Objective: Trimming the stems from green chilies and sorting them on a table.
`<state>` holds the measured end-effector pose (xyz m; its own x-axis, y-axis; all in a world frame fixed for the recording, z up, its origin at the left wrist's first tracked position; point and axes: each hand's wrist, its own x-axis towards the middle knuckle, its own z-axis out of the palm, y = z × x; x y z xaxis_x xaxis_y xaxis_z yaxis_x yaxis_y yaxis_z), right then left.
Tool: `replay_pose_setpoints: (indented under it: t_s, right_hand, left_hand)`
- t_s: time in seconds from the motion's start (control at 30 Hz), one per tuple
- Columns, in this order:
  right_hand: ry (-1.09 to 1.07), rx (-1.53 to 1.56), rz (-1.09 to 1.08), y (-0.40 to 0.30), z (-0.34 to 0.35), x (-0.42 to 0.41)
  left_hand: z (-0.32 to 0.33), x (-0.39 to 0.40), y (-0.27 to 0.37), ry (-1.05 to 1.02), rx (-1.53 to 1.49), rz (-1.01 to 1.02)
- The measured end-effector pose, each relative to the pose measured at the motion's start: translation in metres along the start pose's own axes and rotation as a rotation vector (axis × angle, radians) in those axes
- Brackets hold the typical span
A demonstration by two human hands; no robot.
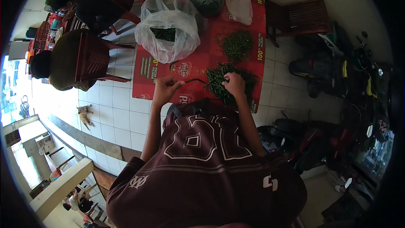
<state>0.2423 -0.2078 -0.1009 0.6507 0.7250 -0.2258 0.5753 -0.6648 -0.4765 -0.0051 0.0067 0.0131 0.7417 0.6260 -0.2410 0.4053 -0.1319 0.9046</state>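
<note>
Between thumb and fingers my left hand [167,89] pinches the end of a long green bean [195,79], which points right towards a pile of cut green bean pieces [218,77]. My right hand [234,85] rests at that pile with bent fingers; whether it grips a piece cannot be told. Behind the pile lies a smaller heap of thin green trimmings [238,45]. An open clear plastic bag [167,49] with green beans inside stands behind my left hand. All of it is on a table with a red printed cover [202,57].
A tied plastic bag with dark contents [206,0] and a flat whitish plastic sheet [239,1] lie at the table's far side. A wooden chair [303,15] and motorcycles [316,68] stand right. Two people sit on red chairs [93,57] left; a cat [84,115] lies on the floor.
</note>
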Motion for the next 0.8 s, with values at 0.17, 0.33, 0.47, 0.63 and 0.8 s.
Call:
replay_pose_setpoints:
  t_s: [0.17, 0.33, 0.47, 0.63, 0.8]
  right_hand:
    - [0.088, 0.872, -0.126, -0.028, -0.009, 0.008]
    - [-0.222, 0.771, -0.329, -0.078, -0.062, -0.005]
    - [-0.366, 1.135, -0.176, -0.065, -0.051, -0.006]
    - [-0.203, 1.220, -0.191, -0.078, -0.075, -0.016]
    - [-0.015, 1.003, -0.284, -0.089, -0.091, -0.016]
  left_hand:
    - [0.009, -0.001, 0.020, -0.048, 0.107, 0.087]
    - [0.026, 0.002, 0.020, 0.043, -0.157, 0.065]
    - [0.025, 0.001, 0.028, 0.117, -0.301, 0.075]
    - [0.018, -0.004, 0.017, 0.071, -0.315, 0.069]
    - [0.021, -0.002, 0.011, -0.002, -0.314, 0.041]
